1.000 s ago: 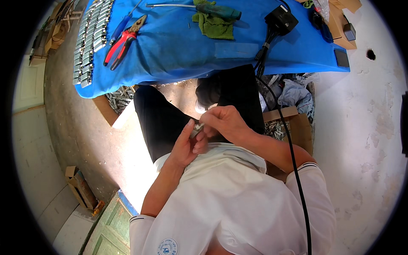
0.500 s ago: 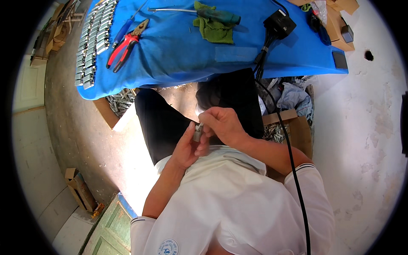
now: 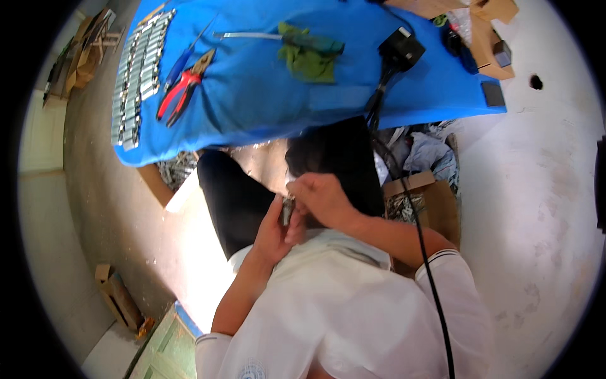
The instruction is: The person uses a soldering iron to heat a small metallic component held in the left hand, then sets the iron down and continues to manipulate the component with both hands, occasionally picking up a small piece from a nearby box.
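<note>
Over my lap, my left hand [image 3: 272, 239] is closed on a small silvery metal part [image 3: 287, 212], gripped between thumb and fingers. The part is short and blocky; its exact kind is too small to make out. Just above it, my right hand [image 3: 323, 198] is closed in a pinch at the part's upper end. Whether these fingertips hold a separate small piece is hidden. On the blue-covered table [image 3: 252, 107] ahead lie red-handled pliers [image 3: 182, 93] and a blue screwdriver [image 3: 179, 68].
Rows of silvery metal parts [image 3: 140, 76] line the table's left side. A green cloth [image 3: 309, 62] lies by a long-shafted screwdriver [image 3: 249, 36]. A black device [image 3: 402, 47] trails a cable [image 3: 429, 265] across my right arm. Cardboard boxes [image 3: 442, 208] of metal pieces stand beneath.
The view has shifted, so the table sits slightly lower in the picture. Both hands stay together at the metal part, which now looks more upright and narrower.
</note>
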{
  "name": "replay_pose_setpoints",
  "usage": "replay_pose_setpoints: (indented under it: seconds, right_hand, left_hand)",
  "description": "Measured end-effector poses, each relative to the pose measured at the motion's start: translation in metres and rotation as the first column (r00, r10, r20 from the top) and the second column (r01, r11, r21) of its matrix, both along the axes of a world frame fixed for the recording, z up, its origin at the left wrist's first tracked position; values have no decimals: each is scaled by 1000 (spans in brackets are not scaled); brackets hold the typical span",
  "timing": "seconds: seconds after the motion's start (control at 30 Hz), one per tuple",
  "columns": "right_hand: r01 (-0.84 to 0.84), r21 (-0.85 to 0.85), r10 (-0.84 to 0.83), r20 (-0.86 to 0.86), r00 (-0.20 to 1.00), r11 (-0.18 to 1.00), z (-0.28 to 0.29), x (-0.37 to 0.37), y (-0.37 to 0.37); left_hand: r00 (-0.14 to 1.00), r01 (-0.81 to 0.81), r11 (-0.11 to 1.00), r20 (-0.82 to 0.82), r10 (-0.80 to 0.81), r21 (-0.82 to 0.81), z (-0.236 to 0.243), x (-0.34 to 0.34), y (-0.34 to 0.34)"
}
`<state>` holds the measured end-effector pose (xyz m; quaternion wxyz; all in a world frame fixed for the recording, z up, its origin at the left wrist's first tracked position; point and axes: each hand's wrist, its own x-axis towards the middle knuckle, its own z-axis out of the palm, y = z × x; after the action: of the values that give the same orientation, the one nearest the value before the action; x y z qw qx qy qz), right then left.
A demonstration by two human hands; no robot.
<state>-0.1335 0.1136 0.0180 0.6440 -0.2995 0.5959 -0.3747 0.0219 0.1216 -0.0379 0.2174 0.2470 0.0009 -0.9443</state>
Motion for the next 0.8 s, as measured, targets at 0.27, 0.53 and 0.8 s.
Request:
replay_pose_setpoints:
  seconds: [0.27, 0.53, 0.8]
  right_hand:
    - [19, -77, -14, 65, 998, 997, -9, -12, -5]
    - [83, -70, -78, 76, 994, 994, -7, -15, -10]
    - [75, -40, -71, 81, 994, 996, -9, -17, -11]
  left_hand:
    - [993, -64, 998, 99, 61, 25, 37, -23, -23]
    - [991, -31, 1000, 131, 30, 1, 39, -30, -30]
    - [988, -54, 998, 148, 48, 34, 38, -32, -29]
